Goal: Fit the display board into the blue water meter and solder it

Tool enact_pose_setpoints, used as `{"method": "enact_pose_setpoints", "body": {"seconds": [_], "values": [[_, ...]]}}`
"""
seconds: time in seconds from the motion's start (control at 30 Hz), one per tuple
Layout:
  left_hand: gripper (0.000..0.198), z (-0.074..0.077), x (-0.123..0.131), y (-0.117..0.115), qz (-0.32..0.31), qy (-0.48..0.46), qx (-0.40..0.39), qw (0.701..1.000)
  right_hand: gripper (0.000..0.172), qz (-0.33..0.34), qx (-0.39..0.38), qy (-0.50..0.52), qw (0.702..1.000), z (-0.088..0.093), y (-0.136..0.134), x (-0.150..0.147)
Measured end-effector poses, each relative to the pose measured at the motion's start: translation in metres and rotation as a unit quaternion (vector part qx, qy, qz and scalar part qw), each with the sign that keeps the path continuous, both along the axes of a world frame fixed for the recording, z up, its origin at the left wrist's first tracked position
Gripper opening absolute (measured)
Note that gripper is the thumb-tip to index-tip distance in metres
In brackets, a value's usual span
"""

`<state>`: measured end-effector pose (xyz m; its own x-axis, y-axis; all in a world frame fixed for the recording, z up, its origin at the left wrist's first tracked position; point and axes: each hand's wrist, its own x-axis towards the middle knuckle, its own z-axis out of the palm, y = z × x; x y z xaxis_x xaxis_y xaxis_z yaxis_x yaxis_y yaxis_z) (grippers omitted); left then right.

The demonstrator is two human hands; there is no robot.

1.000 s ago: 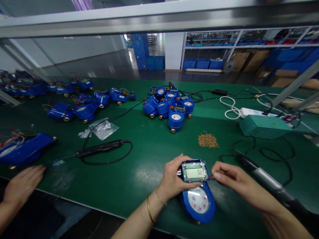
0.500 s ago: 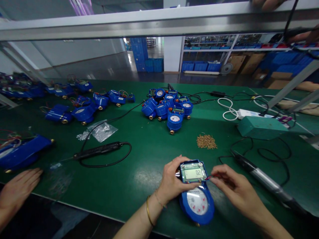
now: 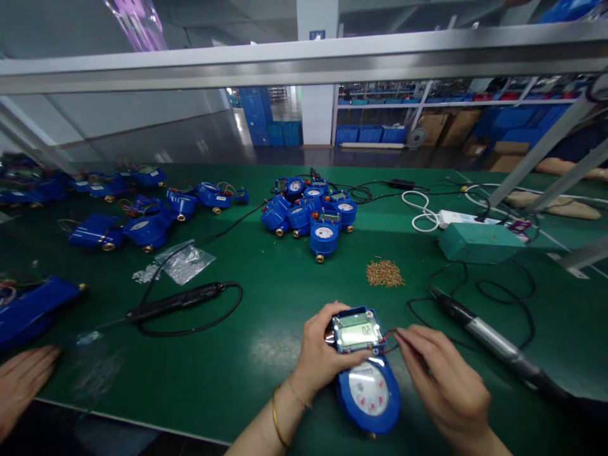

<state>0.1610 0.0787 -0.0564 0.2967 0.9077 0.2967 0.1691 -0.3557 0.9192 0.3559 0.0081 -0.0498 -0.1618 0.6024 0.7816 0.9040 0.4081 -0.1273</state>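
A blue water meter with a round white dial lies at the front of the green table. Its upper part carries a lit digital display on a circuit board. My left hand is wrapped around the display housing from the left, thumb along its lower edge. Just right of the housing, my right hand pinches thin red and dark wires that run out of the board's side. The wire ends are hidden by the fingertips.
Several blue meters are grouped mid-table, more at left. A pile of brass screws lies ahead of my hands. A black electric screwdriver is at left, another corded driver at right. A co-worker's hand rests at the left edge.
My right hand has turned and pulled slightly away from the housing, drawing the wires outward. My left hand keeps its hold on the meter. The camera view has tilted up a little.
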Motion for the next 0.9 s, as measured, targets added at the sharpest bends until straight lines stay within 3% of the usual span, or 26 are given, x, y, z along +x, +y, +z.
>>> {"method": "enact_pose_setpoints", "body": {"seconds": [0.13,0.2,0.27,0.33,0.4,0.47,0.6,0.8,0.9], "values": [[0.058,-0.004,-0.001,0.001,-0.007,0.014,0.028,0.999,0.013,0.006,-0.031,0.113,0.993,-0.002,0.001,-0.009],[0.059,-0.002,-0.003,0.002,-0.013,0.020,0.046,0.999,0.014,0.033,-0.112,0.249,0.961,-0.001,0.002,-0.010],[0.059,0.001,-0.005,0.004,-0.016,0.027,0.062,0.998,0.024,0.073,-0.248,0.417,0.872,0.002,0.006,-0.005],[0.058,0.006,-0.007,0.006,-0.017,0.035,0.075,0.996,0.035,0.136,-0.392,0.551,0.723,0.006,0.012,0.003],[0.057,0.010,-0.008,0.008,-0.017,0.042,0.088,0.995,0.042,0.205,-0.490,0.610,0.589,0.011,0.020,0.013],[0.058,0.011,-0.008,0.009,-0.017,0.046,0.099,0.994,0.047,0.251,-0.536,0.617,0.519,0.015,0.028,0.021],[0.059,0.009,-0.007,0.009,-0.021,0.041,0.100,0.994,0.052,0.280,-0.567,0.591,0.501,0.020,0.038,0.028],[0.059,0.008,-0.006,0.006,-0.019,0.038,0.091,0.995,0.046,0.291,-0.548,0.546,0.563,0.024,0.042,0.029],[0.060,0.008,-0.006,0.006,-0.029,0.026,0.094,0.995,0.046,0.300,-0.546,0.528,0.577,0.021,0.043,0.029]]}}
